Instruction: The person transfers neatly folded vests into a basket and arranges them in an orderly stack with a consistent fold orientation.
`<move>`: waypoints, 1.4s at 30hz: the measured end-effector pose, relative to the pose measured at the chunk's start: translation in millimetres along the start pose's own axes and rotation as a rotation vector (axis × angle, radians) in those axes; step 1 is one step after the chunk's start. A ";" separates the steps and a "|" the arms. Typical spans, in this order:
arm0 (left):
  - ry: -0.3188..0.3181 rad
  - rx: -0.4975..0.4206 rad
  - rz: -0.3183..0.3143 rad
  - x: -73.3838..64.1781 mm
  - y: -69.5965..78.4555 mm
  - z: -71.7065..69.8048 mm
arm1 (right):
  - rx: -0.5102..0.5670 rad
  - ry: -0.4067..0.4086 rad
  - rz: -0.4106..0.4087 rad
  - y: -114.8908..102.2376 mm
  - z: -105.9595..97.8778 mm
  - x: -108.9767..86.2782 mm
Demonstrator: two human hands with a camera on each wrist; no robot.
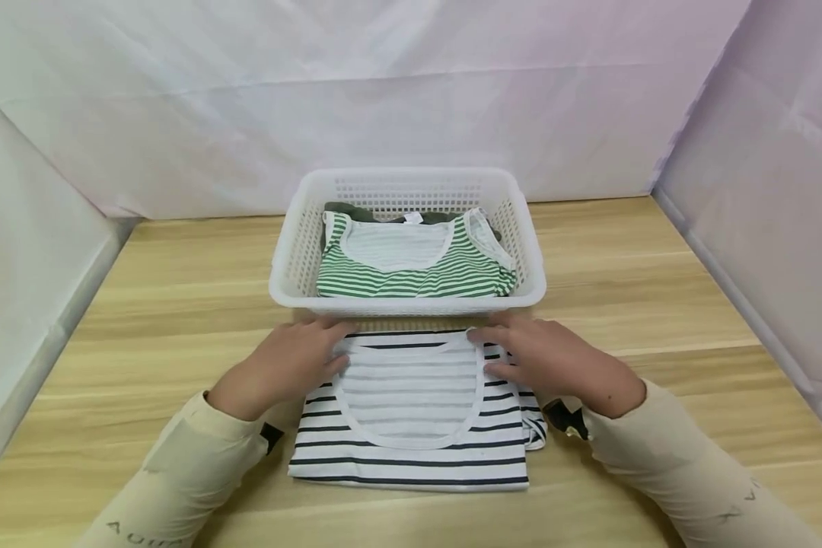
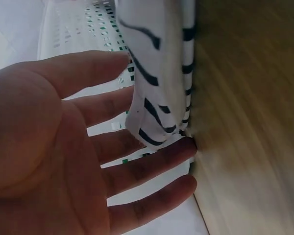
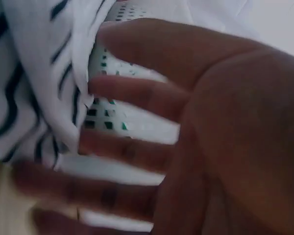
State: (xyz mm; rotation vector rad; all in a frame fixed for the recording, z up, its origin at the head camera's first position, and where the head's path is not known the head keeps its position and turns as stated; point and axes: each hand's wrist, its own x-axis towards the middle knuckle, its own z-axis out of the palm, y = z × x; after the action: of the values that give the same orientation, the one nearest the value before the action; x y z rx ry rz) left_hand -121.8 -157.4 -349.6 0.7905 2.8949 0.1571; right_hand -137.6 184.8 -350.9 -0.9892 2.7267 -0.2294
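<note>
A white tank top with black stripes (image 1: 411, 468) lies folded on the table, its round neckline facing up. At its top left corner is my left hand (image 1: 288, 365), the fingertips right at the fabric. The left wrist view shows the thumb and spread, nearly straight fingers (image 2: 147, 166) around the striped edge. My right hand (image 1: 555, 358) is at the top right corner, fingertips over the shoulder strap. In the right wrist view its fingers (image 3: 132, 147) are extended and slightly blurred beside the cloth.
Just beyond the tank top stands a white plastic basket (image 1: 284, 266). Inside it, a green-striped tank top (image 1: 411, 283) lies over dark green cloth (image 1: 352, 211). White sheeting (image 1: 411, 122) hangs behind and along both sides of the wooden table (image 1: 178, 304).
</note>
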 end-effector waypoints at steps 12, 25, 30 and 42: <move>-0.021 -0.034 0.000 0.8 -11.0 3.7 | 0.015 -0.011 0.081 5.7 11.5 6.1; -0.050 -0.103 0.002 4.3 -13.8 4.3 | 0.107 -0.031 0.167 13.0 13.2 11.9; -0.105 -0.153 -0.039 4.7 -16.1 3.4 | 0.169 -0.049 0.120 15.5 12.1 13.3; -0.227 -0.325 -0.023 1.5 -24.0 -2.2 | 0.331 -0.212 -0.026 21.0 9.7 8.4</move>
State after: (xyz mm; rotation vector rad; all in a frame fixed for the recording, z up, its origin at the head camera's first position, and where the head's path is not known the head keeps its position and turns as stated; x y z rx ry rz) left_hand -135.3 -177.4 -350.9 0.6677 2.5717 0.4876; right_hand -154.2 194.6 -366.3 -0.8976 2.3855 -0.5279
